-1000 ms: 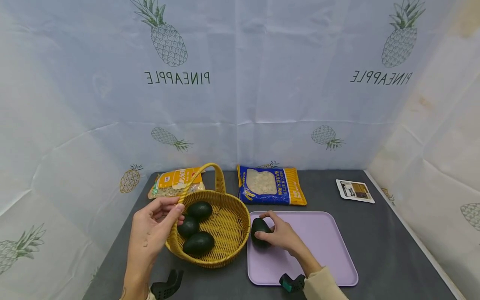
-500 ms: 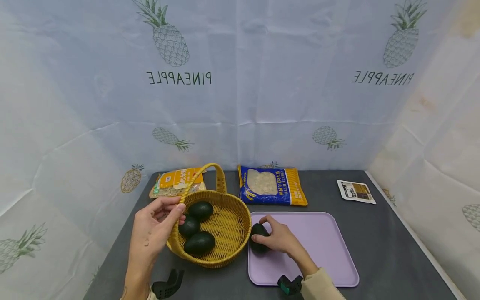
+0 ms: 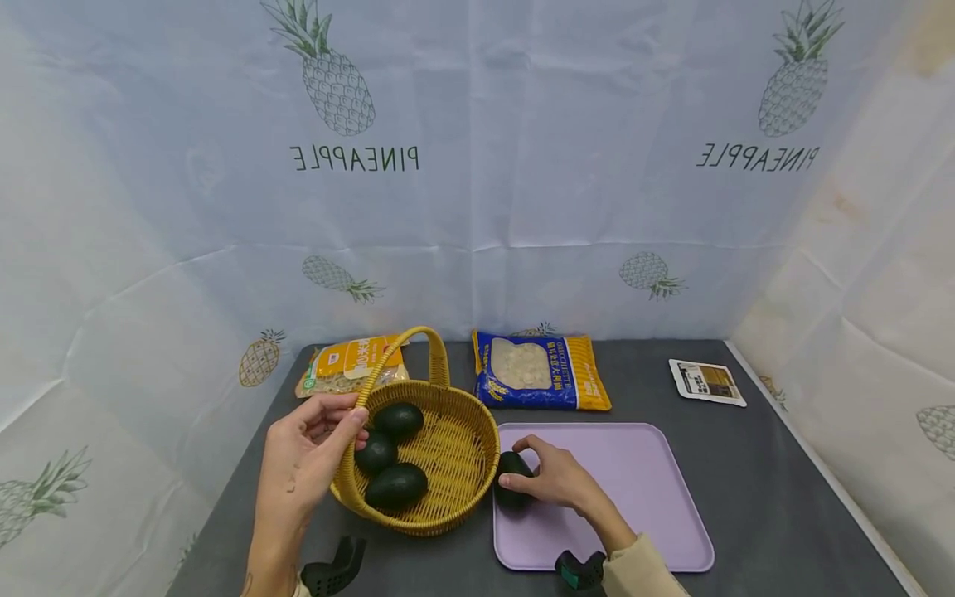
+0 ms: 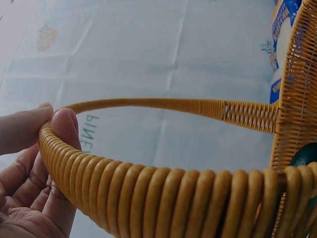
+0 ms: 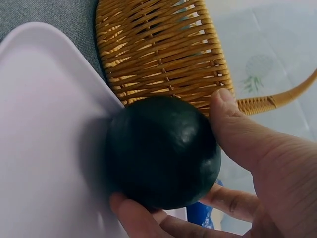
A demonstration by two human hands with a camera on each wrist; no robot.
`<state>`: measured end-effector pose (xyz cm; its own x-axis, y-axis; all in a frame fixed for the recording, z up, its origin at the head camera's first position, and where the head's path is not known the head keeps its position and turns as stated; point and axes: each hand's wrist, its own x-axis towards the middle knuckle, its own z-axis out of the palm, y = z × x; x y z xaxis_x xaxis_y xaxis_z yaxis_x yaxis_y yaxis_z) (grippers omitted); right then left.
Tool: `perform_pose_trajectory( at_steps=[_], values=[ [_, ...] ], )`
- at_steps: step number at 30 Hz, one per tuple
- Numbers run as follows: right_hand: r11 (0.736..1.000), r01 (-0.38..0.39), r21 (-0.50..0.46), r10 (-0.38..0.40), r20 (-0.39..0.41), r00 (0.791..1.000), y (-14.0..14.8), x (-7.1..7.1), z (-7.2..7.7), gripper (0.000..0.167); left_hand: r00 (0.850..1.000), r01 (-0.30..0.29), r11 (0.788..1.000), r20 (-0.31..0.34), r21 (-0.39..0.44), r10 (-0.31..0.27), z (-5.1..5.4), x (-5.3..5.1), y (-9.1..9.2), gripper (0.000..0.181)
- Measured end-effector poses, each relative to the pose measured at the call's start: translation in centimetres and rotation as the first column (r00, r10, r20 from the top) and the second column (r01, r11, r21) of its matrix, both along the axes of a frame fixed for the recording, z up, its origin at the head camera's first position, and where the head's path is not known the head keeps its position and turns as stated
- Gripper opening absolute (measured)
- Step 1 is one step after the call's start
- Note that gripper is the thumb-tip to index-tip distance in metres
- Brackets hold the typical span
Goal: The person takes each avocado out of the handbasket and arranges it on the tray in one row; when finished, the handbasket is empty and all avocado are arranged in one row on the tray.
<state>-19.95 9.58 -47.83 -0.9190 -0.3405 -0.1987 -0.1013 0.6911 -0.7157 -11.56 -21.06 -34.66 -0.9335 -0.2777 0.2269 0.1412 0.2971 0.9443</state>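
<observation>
My left hand (image 3: 304, 452) pinches the handle (image 4: 133, 193) of a yellow wicker basket (image 3: 455, 452) between thumb and fingers. Inside the basket, on its left side, lie three dark green avocados (image 3: 396, 487). My right hand (image 3: 558, 477) grips another dark avocado (image 3: 513, 481) at the left edge of a lilac tray (image 3: 634, 497), close beside the basket wall. In the right wrist view, thumb and fingers of the right hand (image 5: 267, 183) lie around this avocado (image 5: 163, 153), and the wicker wall (image 5: 163, 54) stands just behind it.
An orange food bag (image 3: 351, 361) lies behind the basket at the left. Behind the tray is a blue and yellow pasta bag (image 3: 533, 371). A small white packet (image 3: 707, 381) lies at the right rear of the dark table (image 3: 776, 497). Printed cloth (image 3: 522, 191) hangs around the table.
My right hand and its avocado have shifted slightly toward the near side and left, nearer the tray's left edge. The left hand keeps its hold on the handle.
</observation>
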Motion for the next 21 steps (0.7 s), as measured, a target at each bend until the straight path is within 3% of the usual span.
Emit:
perform_pose_trajectory(
  at_steps=[21],
  values=[
    [0.999, 0.0, -0.04, 0.002, 0.041, 0.999, 0.74, -0.16, 0.28, 0.065, 1.0, -0.013, 1.0, 0.014, 0.008, 0.013, 0.06, -0.04, 0.13, 0.022]
  ],
)
